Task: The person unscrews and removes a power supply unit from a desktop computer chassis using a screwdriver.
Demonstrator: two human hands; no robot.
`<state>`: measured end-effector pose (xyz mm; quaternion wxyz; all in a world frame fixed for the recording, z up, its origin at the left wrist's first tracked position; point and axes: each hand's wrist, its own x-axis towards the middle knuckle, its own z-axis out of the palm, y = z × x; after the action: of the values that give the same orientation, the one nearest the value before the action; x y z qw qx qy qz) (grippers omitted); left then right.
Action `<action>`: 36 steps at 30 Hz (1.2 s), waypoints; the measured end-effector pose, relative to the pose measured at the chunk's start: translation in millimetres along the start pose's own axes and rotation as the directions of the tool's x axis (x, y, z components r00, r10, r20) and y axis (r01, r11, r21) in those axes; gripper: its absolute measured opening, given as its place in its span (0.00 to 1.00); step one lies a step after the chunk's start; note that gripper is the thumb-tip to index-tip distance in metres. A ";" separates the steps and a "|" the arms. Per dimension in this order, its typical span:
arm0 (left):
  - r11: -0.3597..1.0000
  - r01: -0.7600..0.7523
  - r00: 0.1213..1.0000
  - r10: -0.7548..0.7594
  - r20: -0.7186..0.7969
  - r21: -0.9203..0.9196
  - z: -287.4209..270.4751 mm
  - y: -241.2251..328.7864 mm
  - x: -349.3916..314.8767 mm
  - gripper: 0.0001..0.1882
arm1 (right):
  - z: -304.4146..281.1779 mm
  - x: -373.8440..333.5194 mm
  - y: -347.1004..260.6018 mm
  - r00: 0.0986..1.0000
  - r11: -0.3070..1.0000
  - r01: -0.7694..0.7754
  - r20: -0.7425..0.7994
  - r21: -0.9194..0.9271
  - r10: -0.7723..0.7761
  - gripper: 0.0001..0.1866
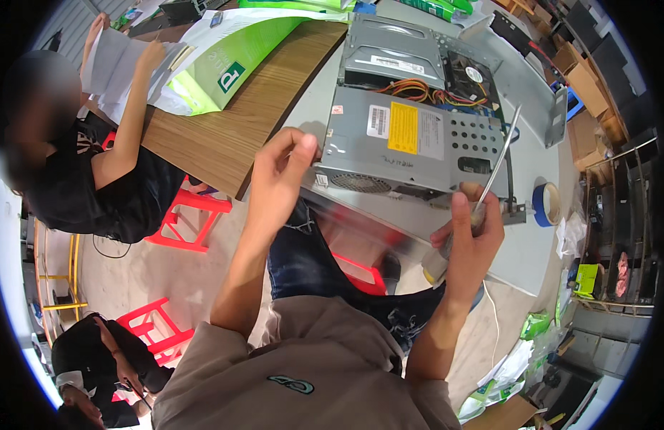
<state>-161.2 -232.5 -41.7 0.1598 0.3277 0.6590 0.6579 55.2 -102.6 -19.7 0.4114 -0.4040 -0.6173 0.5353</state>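
A silver power supply (353, 136) with white and yellow labels lies in an opened desktop computer case (520, 209) on the table in front of me. At its near left corner, my left hand (280, 172) has its fingers curled in toward the thumb; whatever may be between them is hidden. My right hand (469, 233) grips a screwdriver (501, 159) by its pale, see-through handle near the case's right front corner. The long metal shaft slants up and away over the perforated right end of the power supply. Its tip touches no screw that I can make out.
A drive bay (393, 54), coloured wires (411, 87) and a fan (469, 77) fill the far part of the case. A blue tape roll (545, 205) lies to the right. At the wooden table (224, 147) on the left, another person handles grey sheets. Red stools (192, 218) stand nearby.
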 end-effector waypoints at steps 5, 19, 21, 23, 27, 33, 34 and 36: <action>0.997 0.050 0.984 -0.039 0.175 -0.061 4.4 9.4 43.1 0.19 | 9.1 4.5 4.9 1.000 0.999 0.023 -0.011 0.027 -0.022 0.13; 0.989 0.114 0.976 -0.093 0.198 -0.095 30.9 -15.9 70.5 0.16 | 13.6 8.6 23.8 0.997 0.983 0.078 -0.013 0.168 -0.077 0.10; 0.989 0.121 0.975 -0.102 0.198 -0.088 30.4 -15.2 70.7 0.16 | 9.8 9.0 26.6 0.993 0.978 0.115 0.019 0.171 -0.120 0.09; 0.991 0.127 0.975 -0.116 0.189 -0.045 29.8 -14.7 70.7 0.16 | 11.6 7.5 25.7 0.992 0.979 0.118 0.014 0.169 -0.122 0.09; 0.989 0.137 0.974 -0.123 0.189 -0.064 31.6 -14.2 71.2 0.16 | 8.2 7.9 20.3 0.997 0.988 0.069 0.034 0.139 -0.074 0.10; 0.993 0.080 0.960 -0.054 0.274 -0.084 27.5 -12.8 76.7 0.15 | 8.6 5.2 16.0 0.997 0.991 0.073 0.031 0.110 -0.077 0.11; 0.998 0.061 0.958 -0.055 0.282 -0.014 27.1 -7.9 80.4 0.14 | 8.1 4.7 16.4 0.997 0.992 0.069 0.024 0.109 -0.072 0.11; 0.995 0.017 0.957 -0.045 0.285 0.101 28.4 -5.5 85.4 0.13 | 5.8 6.6 16.2 0.995 0.989 0.085 0.045 0.121 -0.091 0.12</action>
<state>-206.8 -155.6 -30.6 0.2478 0.4168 0.6652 0.5677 48.4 -96.6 -35.8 0.4421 -0.3375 -0.6119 0.5624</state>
